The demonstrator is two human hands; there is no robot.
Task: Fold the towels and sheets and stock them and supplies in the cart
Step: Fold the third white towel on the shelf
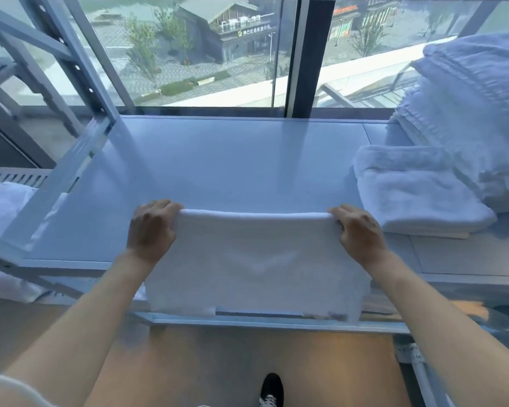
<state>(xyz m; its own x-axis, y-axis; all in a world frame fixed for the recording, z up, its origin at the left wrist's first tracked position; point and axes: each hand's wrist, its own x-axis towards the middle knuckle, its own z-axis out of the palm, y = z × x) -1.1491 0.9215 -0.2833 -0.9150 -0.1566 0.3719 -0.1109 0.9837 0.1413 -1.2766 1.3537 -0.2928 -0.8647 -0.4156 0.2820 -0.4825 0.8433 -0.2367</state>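
A white towel (256, 259) hangs doubled over in front of me, its folded top edge stretched level above the front of a white shelf surface (218, 165). My left hand (150, 230) grips the towel's top left corner. My right hand (356, 230) grips the top right corner. The towel's lower edge drops past the shelf's front rail (276, 320). A folded white towel (415, 192) lies on the shelf at the right.
A tall stack of white linen (476, 113) stands at the back right by the window. Slanted metal shelf posts (74, 83) rise at the left, with more white fabric (3, 201) beyond them. My black shoe (272, 389) is on the wooden floor below.
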